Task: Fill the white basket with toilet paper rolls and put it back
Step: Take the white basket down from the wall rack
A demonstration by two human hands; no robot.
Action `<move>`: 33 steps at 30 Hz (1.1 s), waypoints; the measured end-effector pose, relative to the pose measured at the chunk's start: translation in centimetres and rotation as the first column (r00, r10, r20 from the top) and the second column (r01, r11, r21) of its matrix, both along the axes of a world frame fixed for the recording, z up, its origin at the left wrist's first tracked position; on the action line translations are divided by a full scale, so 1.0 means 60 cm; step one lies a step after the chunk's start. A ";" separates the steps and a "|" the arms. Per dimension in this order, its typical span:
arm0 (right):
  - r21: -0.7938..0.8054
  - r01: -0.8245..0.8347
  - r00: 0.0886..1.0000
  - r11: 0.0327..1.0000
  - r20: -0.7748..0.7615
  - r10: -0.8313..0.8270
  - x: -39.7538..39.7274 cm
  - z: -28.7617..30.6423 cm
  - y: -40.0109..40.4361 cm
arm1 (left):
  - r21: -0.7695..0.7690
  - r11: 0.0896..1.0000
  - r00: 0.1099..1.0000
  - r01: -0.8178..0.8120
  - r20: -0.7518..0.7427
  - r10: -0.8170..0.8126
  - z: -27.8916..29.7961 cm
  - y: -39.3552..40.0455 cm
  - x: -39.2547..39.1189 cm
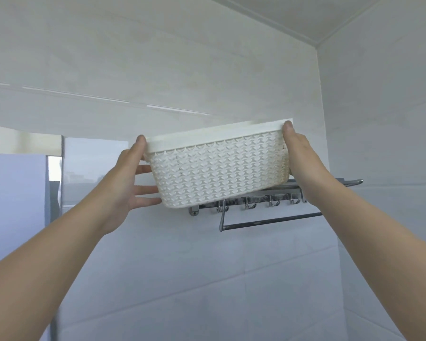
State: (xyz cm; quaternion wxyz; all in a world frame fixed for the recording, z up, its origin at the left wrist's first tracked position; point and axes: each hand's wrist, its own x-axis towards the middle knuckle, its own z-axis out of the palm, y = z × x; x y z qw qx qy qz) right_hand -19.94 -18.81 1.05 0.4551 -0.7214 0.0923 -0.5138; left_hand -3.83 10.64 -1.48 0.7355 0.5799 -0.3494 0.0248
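The white woven-pattern plastic basket [217,168] is up at head height, at the metal wall rack [256,200]. My left hand [128,178] presses on its left end, thumb on the rim and fingers spread under the side. At the basket's right end my right hand [303,156] holds it, thumb on the rim corner. The basket tilts slightly, and its right part lies over the rack's top. Its inside is hidden from below; no toilet paper rolls are visible.
The rack carries a row of small hooks [250,205] and a towel bar [271,221] beneath. White tiled walls meet in a corner [322,143] at the right. A mirror or glass panel with a metal frame [62,173] stands at the left.
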 end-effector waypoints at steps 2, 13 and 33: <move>0.010 -0.039 0.999 0.999 -0.017 0.040 0.003 0.001 0.015 | -0.037 0.998 0.996 0.050 -0.070 -0.053 -0.010 0.019 0.001; 0.002 -0.250 0.968 0.968 -0.019 0.250 -0.012 -0.024 0.142 | -0.079 0.996 0.993 0.032 -0.108 -0.040 -0.068 0.148 -0.004; 0.337 -0.403 0.899 0.851 -0.028 0.437 0.070 -0.204 0.560 | 0.038 0.963 0.952 -0.267 -0.144 0.270 -0.218 0.604 0.004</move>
